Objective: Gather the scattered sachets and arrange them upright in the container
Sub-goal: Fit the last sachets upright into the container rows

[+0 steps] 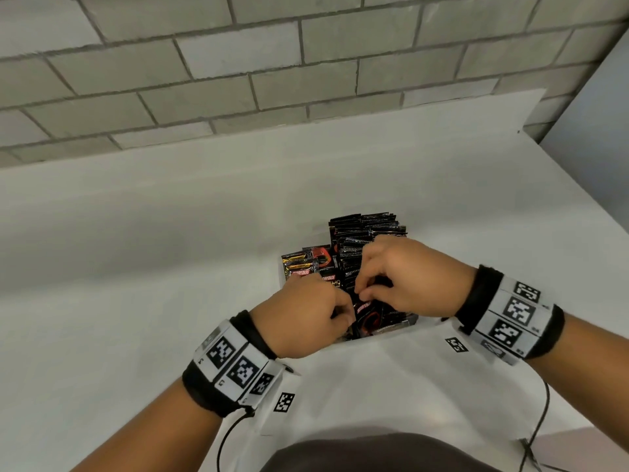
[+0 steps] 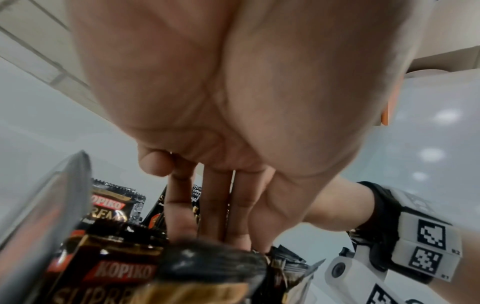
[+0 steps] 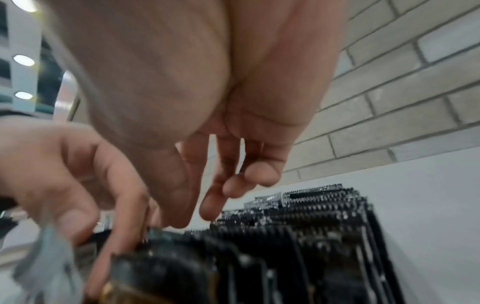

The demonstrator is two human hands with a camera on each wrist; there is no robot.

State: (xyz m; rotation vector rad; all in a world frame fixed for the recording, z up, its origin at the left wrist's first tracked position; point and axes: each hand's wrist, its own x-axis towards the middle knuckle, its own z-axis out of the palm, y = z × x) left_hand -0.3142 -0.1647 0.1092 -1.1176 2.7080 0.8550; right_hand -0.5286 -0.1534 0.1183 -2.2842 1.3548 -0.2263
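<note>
We see the sachets (image 1: 366, 233), black with serrated top edges, packed upright in a row inside a clear container (image 1: 406, 322) that sits on the white table (image 1: 136, 250) just in front of us, near its front edge. More sachets (image 1: 304, 264) with red and gold labels lean at the left side of the row; whether they are inside the container we cannot tell. Our left hand (image 1: 303, 315) reaches into the near left part of the pile with its fingers (image 2: 182, 205) stretched down among the packets; the pictures do not show whether it grasps one. Our right hand (image 1: 412, 277) hovers over the row with fingers curled, its thumb and forefinger close together at the top of a packet, but we cannot tell if it truly pinches it. Both hands cover the near half of the container, so the packets under them are hidden. Each wrist wears a black band with white marker blocks (image 1: 235, 362), and a thin black cable (image 1: 541, 413) trails from the right one. Behind the table rises a grey brick wall (image 1: 238, 63).
</note>
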